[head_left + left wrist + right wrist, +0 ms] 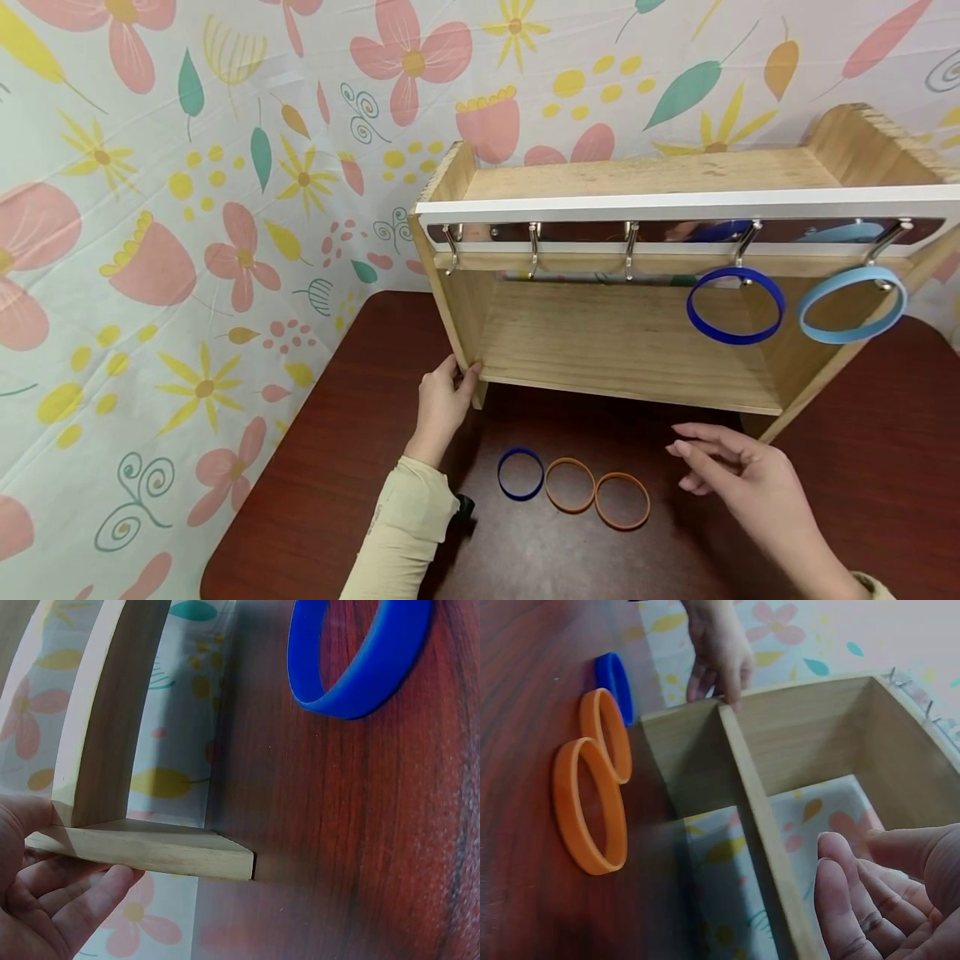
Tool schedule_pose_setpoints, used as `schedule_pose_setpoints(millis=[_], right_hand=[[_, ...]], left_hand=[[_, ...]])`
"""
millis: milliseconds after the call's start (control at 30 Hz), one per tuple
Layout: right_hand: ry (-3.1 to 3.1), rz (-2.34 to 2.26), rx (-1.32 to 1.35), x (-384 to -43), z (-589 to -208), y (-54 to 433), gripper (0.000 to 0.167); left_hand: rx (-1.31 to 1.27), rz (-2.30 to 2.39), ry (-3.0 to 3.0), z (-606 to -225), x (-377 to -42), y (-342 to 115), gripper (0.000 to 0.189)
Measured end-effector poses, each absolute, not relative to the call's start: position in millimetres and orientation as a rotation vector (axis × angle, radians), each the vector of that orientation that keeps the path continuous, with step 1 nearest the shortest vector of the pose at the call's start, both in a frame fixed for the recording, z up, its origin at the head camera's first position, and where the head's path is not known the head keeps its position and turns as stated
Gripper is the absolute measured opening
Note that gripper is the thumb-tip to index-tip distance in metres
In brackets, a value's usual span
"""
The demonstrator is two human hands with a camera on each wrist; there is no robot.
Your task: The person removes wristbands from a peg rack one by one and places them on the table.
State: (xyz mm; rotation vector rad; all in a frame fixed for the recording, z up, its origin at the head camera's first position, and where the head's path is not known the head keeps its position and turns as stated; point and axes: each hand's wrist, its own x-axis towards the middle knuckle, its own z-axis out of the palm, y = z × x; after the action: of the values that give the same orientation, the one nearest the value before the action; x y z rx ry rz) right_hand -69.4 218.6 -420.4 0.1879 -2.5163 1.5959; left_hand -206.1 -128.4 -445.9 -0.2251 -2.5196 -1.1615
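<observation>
A wooden shelf rack (630, 333) stands on the table, with a row of metal hooks along its white front rail. My left hand (441, 408) grips the lower edge of its left side panel (150, 851), thumb on one face and fingers on the other. My right hand (753, 487) hovers before the rack's lower right corner, fingers loosely bent, holding nothing. A dark blue wristband (737, 306) and a light blue wristband (852, 306) hang from the two rightmost hooks. On the table lie another blue wristband (521, 474) and two orange wristbands, one left (570, 485), one right (623, 501).
The dark red-brown table (337, 467) has a rounded left edge close to a flower-patterned cloth (172, 275), which also hangs behind the rack. Hooks (630, 250) in the middle and on the left stick out from the rail. A small black object (463, 507) shows beside the left sleeve.
</observation>
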Motion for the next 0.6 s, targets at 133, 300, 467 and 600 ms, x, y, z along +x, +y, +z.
schedule_pose_setpoints(millis=[133,300,467,600], right_hand=[[-2.454,1.633,0.210,-70,-413,219,0.025],[-2.342,1.703,0.228,-72,-406,220,0.025],[-2.233,1.764,0.254,-76,-399,220,0.024],[-2.160,1.867,0.260,-78,-393,221,0.027]], left_hand=[[-0.221,-1.167,-2.523,-446,-206,-128,0.020],[-0.221,-1.172,-2.521,-446,-206,-128,0.019],[-0.220,-1.176,-2.521,-446,-205,-128,0.019],[-0.222,-1.166,-2.515,-445,-204,-128,0.019]])
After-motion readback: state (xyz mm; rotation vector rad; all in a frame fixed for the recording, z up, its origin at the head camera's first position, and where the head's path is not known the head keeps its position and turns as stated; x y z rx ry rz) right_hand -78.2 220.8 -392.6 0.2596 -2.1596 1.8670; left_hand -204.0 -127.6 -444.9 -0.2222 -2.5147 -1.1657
